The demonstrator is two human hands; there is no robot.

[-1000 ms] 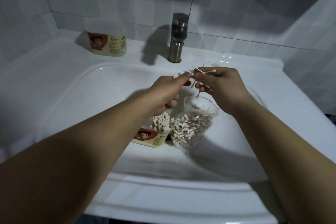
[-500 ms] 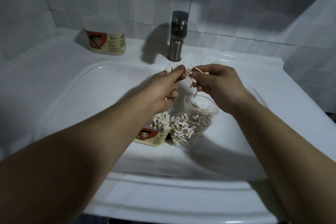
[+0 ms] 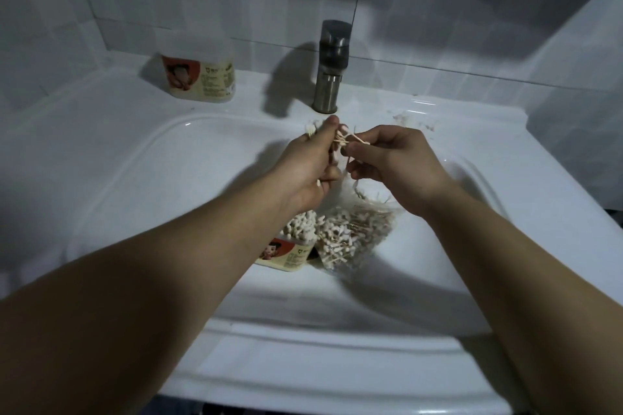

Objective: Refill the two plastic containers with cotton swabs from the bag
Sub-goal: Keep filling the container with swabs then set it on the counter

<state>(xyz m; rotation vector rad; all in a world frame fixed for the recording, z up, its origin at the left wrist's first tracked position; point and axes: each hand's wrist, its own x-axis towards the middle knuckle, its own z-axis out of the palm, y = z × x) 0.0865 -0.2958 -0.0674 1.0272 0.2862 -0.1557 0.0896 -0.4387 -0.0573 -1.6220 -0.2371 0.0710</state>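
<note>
A few cotton swabs were pinched between the left hand and right hand, above the bag lying in the sink just right of the near container. Aligning was judged in hand; next, lowering them upright into that container was called for

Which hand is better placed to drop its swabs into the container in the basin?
Probably the left. The left hand grips a bunch of swabs and hangs almost above the open container, while the right hand, pinching a few swabs, sits over the bag beside it.
</note>
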